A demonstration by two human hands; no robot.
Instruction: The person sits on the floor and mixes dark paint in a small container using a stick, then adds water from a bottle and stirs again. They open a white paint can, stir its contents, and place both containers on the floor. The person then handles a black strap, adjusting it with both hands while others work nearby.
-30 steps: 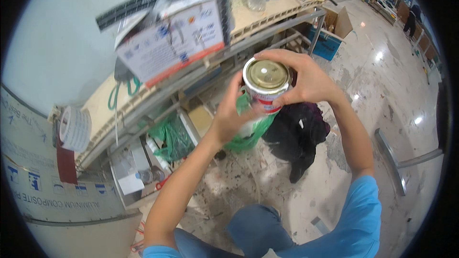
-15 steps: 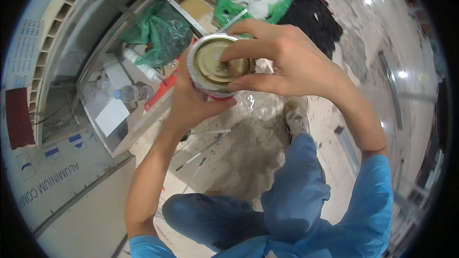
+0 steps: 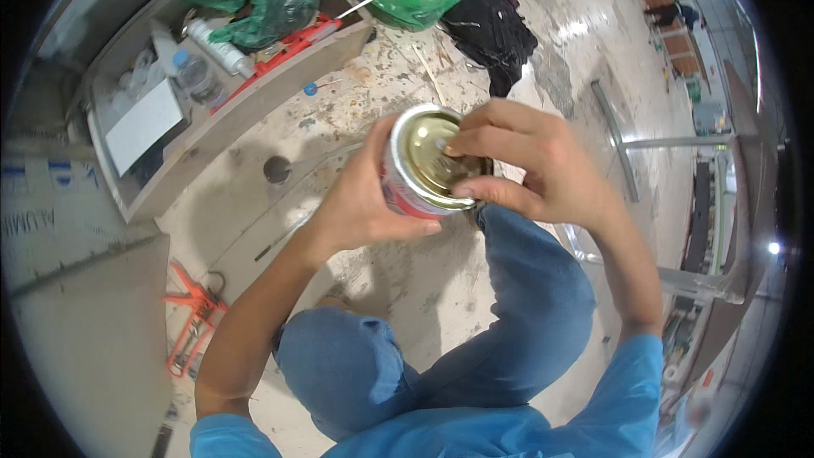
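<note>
A metal can (image 3: 407, 191) is held in the air to the right of the wooden drawer (image 3: 216, 137) and apart from it, over the floor (image 3: 365, 76). It is tilted, with its gold-coloured lid (image 3: 421, 140) turned towards the viewer. The can's side is gripped by the left hand (image 3: 360, 203), the thumb laid along the near side. The fingers of the right hand (image 3: 538, 161) are bent and narrow, the tips set on the lid and the thumb at its rim.

Half a second ago, one straighter finger was pointed onto the lid; now two bent fingers are seen there. A second ago, the can's side was held by the right hand. Since then the view has swung: the tabletop above the drawer has gone from sight, and an orange caulking gun (image 3: 197, 318) is now shown on the floor on the drawer's near side.

The can's base and part of the left fingers are hidden, and the lid's right edge is covered by the right hand. Whether the lid is pinched or loose cannot be told. The contents beneath a crumpled green bag (image 3: 275, 4) inside the drawer are concealed. A distant person (image 3: 674, 15), far right of the drawer, is too small to make out.
</note>
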